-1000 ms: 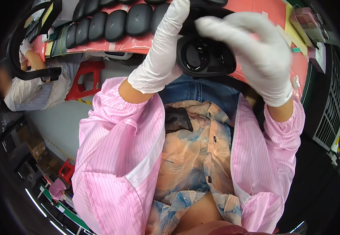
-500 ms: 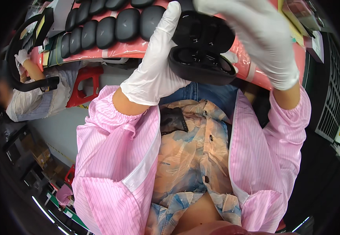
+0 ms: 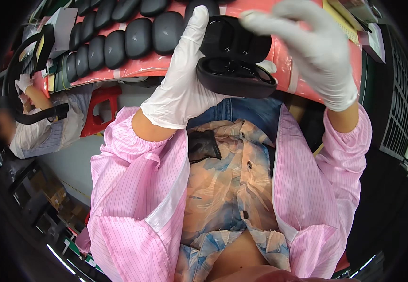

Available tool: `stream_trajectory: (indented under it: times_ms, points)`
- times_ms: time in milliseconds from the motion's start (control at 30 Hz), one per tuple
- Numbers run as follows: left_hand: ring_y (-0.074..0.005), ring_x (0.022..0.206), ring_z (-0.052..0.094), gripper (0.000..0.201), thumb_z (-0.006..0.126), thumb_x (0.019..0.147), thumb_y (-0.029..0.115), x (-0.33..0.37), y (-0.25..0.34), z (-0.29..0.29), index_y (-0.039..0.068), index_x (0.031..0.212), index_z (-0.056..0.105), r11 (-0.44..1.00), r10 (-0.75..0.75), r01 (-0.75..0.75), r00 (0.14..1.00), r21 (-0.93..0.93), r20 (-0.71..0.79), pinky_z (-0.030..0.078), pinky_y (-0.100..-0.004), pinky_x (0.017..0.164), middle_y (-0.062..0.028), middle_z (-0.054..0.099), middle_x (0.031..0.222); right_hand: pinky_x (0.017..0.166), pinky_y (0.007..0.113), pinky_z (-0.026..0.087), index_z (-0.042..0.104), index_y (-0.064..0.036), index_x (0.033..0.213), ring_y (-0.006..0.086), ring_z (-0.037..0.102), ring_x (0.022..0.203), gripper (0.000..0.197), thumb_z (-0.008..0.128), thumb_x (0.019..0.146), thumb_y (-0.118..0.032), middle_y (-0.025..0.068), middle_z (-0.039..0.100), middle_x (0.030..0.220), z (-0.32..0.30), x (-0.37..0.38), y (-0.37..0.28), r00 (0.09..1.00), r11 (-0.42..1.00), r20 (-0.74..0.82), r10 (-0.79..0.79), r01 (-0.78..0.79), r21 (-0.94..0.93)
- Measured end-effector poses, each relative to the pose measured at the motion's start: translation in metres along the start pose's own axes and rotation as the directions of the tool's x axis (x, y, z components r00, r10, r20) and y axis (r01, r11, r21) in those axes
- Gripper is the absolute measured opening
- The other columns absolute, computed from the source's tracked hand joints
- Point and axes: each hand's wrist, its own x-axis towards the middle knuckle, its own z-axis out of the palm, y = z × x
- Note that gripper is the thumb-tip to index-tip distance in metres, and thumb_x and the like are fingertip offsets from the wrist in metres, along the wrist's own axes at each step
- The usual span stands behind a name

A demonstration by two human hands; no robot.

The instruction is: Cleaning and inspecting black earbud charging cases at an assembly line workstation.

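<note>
A black oval earphone case [image 3: 234, 85] stands with its lid [image 3: 260, 48] raised, just above the near edge of the table. My left hand [image 3: 178, 89], in a white glove, is closed around its left side, the thumb stretched up along the lid. Dark glossy shapes show in both halves, too dim to make out fully. My white-gloved right hand [image 3: 319, 56] hovers to the right of the lid. Its fingers are apart and slightly blurred, one reaching toward the lid's top edge, and nothing shows in them.
Several closed black cases [image 3: 138, 38] stand in rows on the pinkish-red table cover [image 3: 286, 70]. At the far left are a black ring-shaped frame [image 3: 13, 89], a gloved co-worker [image 3: 49, 122] and a red stool [image 3: 101, 110]. A dark slatted panel [image 3: 401, 113] rises on the right.
My right hand has come down and back from above the lid, its fingers now more spread. The left hand still holds the case, which sits slightly further left and higher in view.
</note>
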Motion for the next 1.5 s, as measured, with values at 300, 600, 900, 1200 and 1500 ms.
stream_trajectory:
  times_ms: [300,600,900,1200,1500]
  points:
    - [-0.0248,0.089,0.069,0.064,0.041,0.094,0.063,0.016,-0.014,-0.025,0.006,0.117,0.054,0.988,0.155,-0.147,0.957,-0.049,0.246,0.061,-0.0403,0.074,-0.012,0.066,0.102,0.077,0.03,0.048,0.067,-0.0054,0.11,0.02,0.062,0.087,0.037,0.06,0.077,0.01,0.0049,0.064,0.094,0.0,-0.009,0.038,0.974,0.951,0.173,-0.146,0.09,0.296]
    - [-0.045,0.095,0.065,0.083,0.039,0.091,0.069,0.026,-0.016,-0.033,-0.005,0.126,0.051,0.996,0.088,-0.084,0.95,-0.025,0.3,0.061,-0.05,0.075,-0.03,0.061,0.112,0.071,0.031,0.049,0.068,-0.006,0.108,0.0221,0.06,0.08,0.034,0.064,0.077,0.006,0.0079,0.06,0.088,0.008,-0.034,0.04,0.946,0.955,0.262,-0.189,0.114,0.275]
    - [-0.0401,0.095,0.067,0.086,0.037,0.091,0.07,0.03,-0.02,-0.025,-0.005,0.131,0.047,0.995,0.087,-0.097,0.953,0.02,0.289,0.063,-0.0448,0.067,-0.0295,0.061,0.113,0.066,0.029,0.048,0.068,-0.006,0.101,0.0187,0.061,0.075,0.024,0.064,0.079,0.003,0.0071,0.061,0.087,0.022,-0.056,0.034,0.988,0.997,0.157,-0.011,-0.001,0.077]
    - [-0.03,0.115,0.06,0.051,0.05,0.099,0.036,0.027,-0.026,-0.016,-0.006,0.128,0.049,0.962,0.15,-0.083,0.957,-0.262,0.249,0.054,-0.0444,0.093,-0.0203,0.059,0.123,0.077,0.022,0.049,0.063,0.0036,0.115,0.008,0.059,0.08,0.023,0.057,0.093,-0.003,0.0065,0.067,0.112,0.016,-0.08,0.024,0.661,0.358,0.047,0.749,-0.464,0.81]
    - [-0.0184,0.084,0.067,0.028,0.057,0.096,0.027,0.039,-0.035,-0.029,0.002,0.108,0.06,0.935,0.043,0.054,0.965,-0.352,0.26,0.059,-0.0315,0.077,-0.0099,0.066,0.102,0.064,0.031,0.048,0.069,-0.0047,0.098,0.0192,0.059,0.072,0.028,0.06,0.074,0.007,0.0083,0.059,0.082,0.045,-0.067,-0.025,0.978,0.98,-0.149,0.147,-0.123,0.155]
